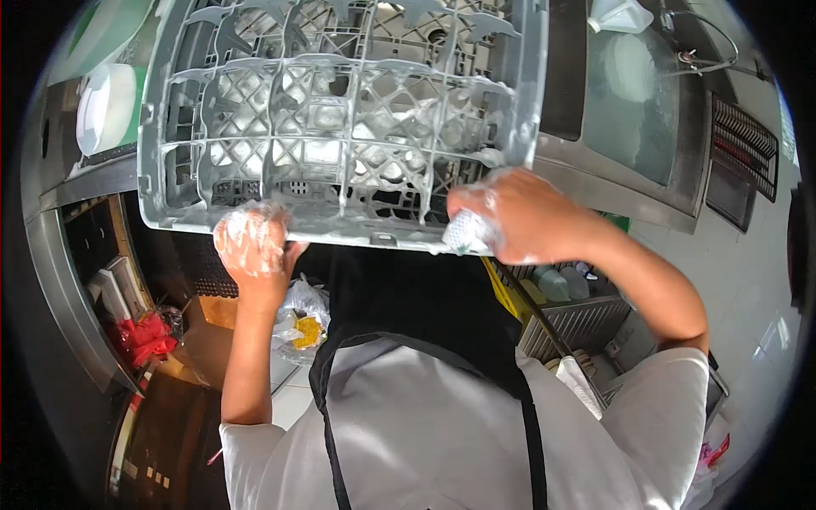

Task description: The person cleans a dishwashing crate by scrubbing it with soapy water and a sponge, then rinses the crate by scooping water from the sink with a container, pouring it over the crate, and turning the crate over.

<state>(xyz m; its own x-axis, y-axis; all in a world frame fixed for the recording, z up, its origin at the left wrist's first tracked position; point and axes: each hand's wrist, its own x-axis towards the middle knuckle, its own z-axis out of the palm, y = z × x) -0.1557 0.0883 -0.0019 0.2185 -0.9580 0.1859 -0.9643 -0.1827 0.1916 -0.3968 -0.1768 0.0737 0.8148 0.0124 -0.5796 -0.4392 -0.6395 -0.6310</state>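
Observation:
A grey plastic dish rack [348,140] with square compartments and a lattice base fills the upper middle, streaked with soap suds. My left hand [252,240], covered in foam, is closed over its near rim at the left. At the near right corner, my right hand [527,217] is closed around a whitish cloth or sponge [472,231] and presses it against the rim. Foam also lies on that hand's knuckles. Most of the cloth is hidden under the fingers, so its exact kind cannot be made out.
A steel sink [633,102] lies to the right, with a white plastic jug [620,14] and a tap [687,58] behind. A black wire rack [744,144] is further right. Green-and-white containers [106,109] stand at left. Below are a cardboard box [208,340] and a slatted crate [586,327].

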